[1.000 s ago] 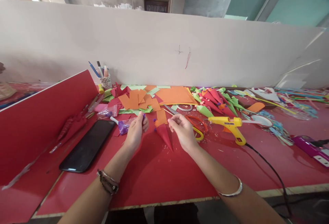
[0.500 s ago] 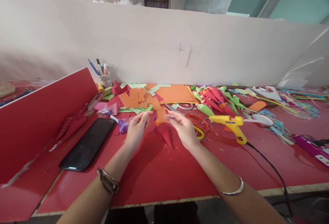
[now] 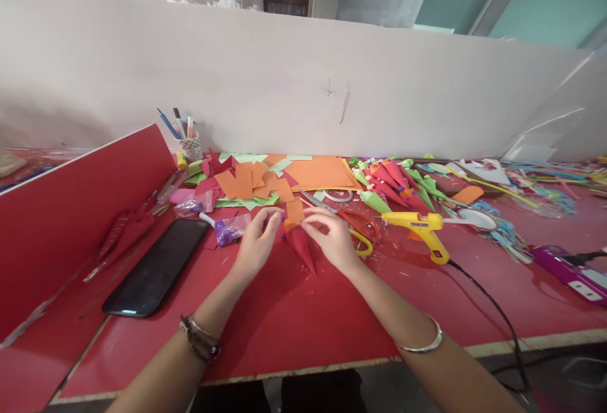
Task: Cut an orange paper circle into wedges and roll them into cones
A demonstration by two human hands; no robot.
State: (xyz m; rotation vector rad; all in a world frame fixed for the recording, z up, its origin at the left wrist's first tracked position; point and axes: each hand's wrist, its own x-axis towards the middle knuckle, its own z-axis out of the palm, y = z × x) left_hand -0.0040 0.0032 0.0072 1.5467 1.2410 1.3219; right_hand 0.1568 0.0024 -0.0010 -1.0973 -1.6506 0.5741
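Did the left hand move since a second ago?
Yes. The left hand moved to the right, away from the black phone and closer to the red paper cone.

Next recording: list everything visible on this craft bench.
table: one, red top, foreground
red paper cone: one, red, table centre
phone: one, black, left of the cone
plastic bag: one, clear with purple bits, right of the phone
scissors: one pair, orange and yellow handles, right of the cone
glue gun: one, yellow, black cable, right of the scissors
paper pieces: many, orange, red, green, behind the cone
finished cones: several, red and green, behind the glue gun
pen cup: one, white, by the partition
divider board: one, red, far left
left hand: beaded bracelet, fingertips at the cone's wide end
right hand: silver bangle, fingertips at the cone's wide end
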